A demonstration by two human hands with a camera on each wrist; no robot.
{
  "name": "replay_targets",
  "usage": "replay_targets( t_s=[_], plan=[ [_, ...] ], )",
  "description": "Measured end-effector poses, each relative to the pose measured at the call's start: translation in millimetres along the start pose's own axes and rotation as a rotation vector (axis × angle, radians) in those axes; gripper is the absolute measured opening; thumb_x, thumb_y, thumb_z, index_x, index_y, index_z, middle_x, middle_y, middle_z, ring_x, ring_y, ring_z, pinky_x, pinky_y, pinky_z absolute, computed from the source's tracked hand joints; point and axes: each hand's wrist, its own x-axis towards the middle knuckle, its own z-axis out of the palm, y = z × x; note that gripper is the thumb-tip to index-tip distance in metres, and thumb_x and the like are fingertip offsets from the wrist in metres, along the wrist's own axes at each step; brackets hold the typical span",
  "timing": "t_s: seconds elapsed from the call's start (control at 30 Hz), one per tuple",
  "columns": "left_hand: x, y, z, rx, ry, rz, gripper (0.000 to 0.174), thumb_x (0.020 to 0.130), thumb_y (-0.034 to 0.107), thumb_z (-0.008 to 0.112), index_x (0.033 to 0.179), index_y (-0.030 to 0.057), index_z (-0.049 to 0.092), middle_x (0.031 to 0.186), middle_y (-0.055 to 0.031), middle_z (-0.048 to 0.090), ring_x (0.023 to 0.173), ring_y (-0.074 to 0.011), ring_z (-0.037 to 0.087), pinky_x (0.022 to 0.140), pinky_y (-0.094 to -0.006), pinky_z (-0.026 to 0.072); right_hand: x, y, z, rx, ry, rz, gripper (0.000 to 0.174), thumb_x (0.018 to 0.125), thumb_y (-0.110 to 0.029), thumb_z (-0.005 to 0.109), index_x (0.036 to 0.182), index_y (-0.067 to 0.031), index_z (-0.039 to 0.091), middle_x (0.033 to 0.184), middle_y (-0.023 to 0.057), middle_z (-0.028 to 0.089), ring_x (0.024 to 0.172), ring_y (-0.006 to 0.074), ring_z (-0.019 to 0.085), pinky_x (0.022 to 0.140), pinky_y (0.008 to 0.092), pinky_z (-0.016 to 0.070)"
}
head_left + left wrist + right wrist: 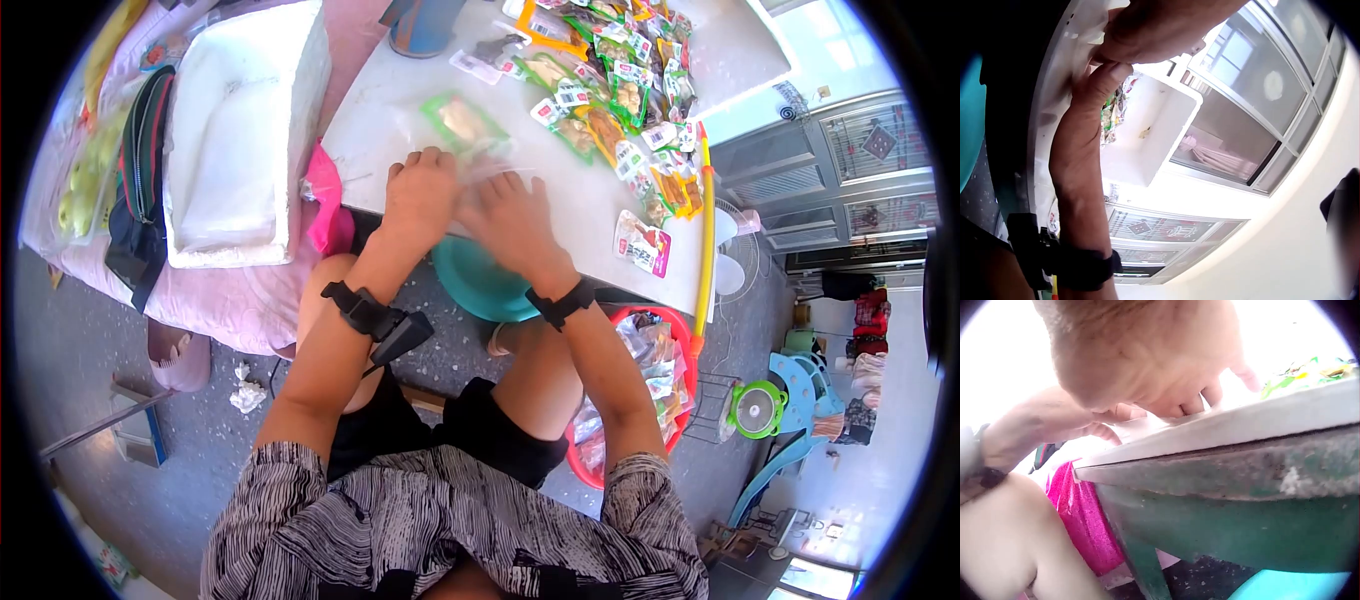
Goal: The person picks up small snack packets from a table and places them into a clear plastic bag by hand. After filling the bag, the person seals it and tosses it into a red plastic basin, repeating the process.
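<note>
A green-edged food packet (465, 120) lies within a clear plastic bag (410, 125) on the white tabletop. My left hand (420, 195) has its fingers curled over the bag's near end and holds it. Close beside it, my right hand (512, 222) reaches over the same end of the bag, blurred in the head view. From the right wrist view, this right hand (1154, 369) is low at the table edge, some fingers bent down onto the surface and the little finger out. I cannot tell whether it pinches the film.
Several food packets (625, 95) are piled at the far right of the table. A white foam box (245, 140) stands left, and a blue container (425, 25) at the back. Below the edge are a teal basin (480, 280) and a red basket (690, 350) of packets.
</note>
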Motion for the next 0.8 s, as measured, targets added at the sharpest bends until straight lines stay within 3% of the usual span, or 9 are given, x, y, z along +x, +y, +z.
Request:
replay_targets(
  t_s=[0.1,0.13,0.23,0.4,0.5,0.7,0.8],
  plan=[
    [-1.7,-4.1,-0.3,-0.054,0.037,0.034,0.018,0.075,0.012,0.064,0.09,0.0023,0.058,0.104,-0.0147,0.057,0.098,-0.0336,0.055,0.079,-0.0445,0.0445,2.8,1.5,-3.9,0.076,-0.115,0.001,0.054,0.091,-0.05,0.042,0.112,-0.0045,0.059,0.117,0.0091,0.058,0.116,0.0238,0.047,0.092,0.0605,0.0281],
    [-2.5,-4.3,1.1,-0.07,0.059,0.054,0.015,0.075,0.011,0.064,0.087,0.0028,0.059,0.104,-0.015,0.057,0.098,-0.0339,0.055,0.079,-0.0443,0.0446,2.5,4.5,-4.4,0.078,-0.074,-0.058,0.05,0.091,-0.047,0.041,0.112,-0.0052,0.059,0.118,0.009,0.058,0.116,0.024,0.048,0.093,0.0616,0.027],
    [-5.6,2.6,4.6,-0.015,0.355,0.193,0.01,0.073,0.01,0.063,0.081,0.0037,0.061,0.095,-0.0143,0.058,0.092,-0.0344,0.056,0.076,-0.043,0.0448,2.0,11.0,-5.2,0.083,0.029,-0.177,0.039,0.092,-0.036,0.04,0.11,-0.0072,0.06,0.118,0.0085,0.058,0.116,0.0246,0.049,0.096,0.0649,0.0233],
    [-10.3,3.6,4.9,0.06,0.206,0.098,0.009,0.07,0.005,0.06,0.079,0.0019,0.06,0.084,-0.0132,0.055,0.084,-0.033,0.055,0.073,-0.0421,0.0454,9.0,11.2,-2.6,0.023,0.001,-0.182,0.033,0.09,-0.021,0.037,0.109,-0.0086,0.06,0.119,0.0079,0.058,0.114,0.0245,0.051,0.099,0.0681,0.0188],
    [-11.2,4.8,10.9,0.128,0.168,0.091,0.01,0.065,0.004,0.061,0.075,0.0029,0.062,0.084,-0.0125,0.055,0.085,-0.0308,0.056,0.072,-0.0401,0.046,13.7,9.1,-3.7,-0.054,-0.023,-0.212,0.032,0.09,-0.023,0.037,0.108,-0.0086,0.06,0.118,0.0084,0.059,0.112,0.0256,0.052,0.096,0.0677,0.0223],
    [-12.2,7.9,1.3,0.066,0.139,0.098,0.015,0.062,0.001,0.062,0.076,0.0032,0.061,0.084,-0.0126,0.055,0.086,-0.0303,0.056,0.072,-0.0401,0.046,34.3,-7.3,1.0,0.094,-0.216,0.091,0.031,0.091,-0.027,0.039,0.1,-0.0092,0.063,0.109,0.011,0.061,0.106,0.0304,0.053,0.088,0.0679,0.0269],
    [-13.4,8.4,1.2,0.059,0.143,0.075,0.015,0.067,0.002,0.062,0.081,0.0027,0.058,0.086,-0.0131,0.055,0.086,-0.0314,0.055,0.072,-0.0412,0.0458,25.9,-1.8,-5.6,0.047,-0.071,-0.04,0.027,0.09,-0.025,0.043,0.095,-0.0093,0.064,0.096,0.0123,0.065,0.094,0.0311,0.059,0.083,0.0616,0.0371]
  ],
)
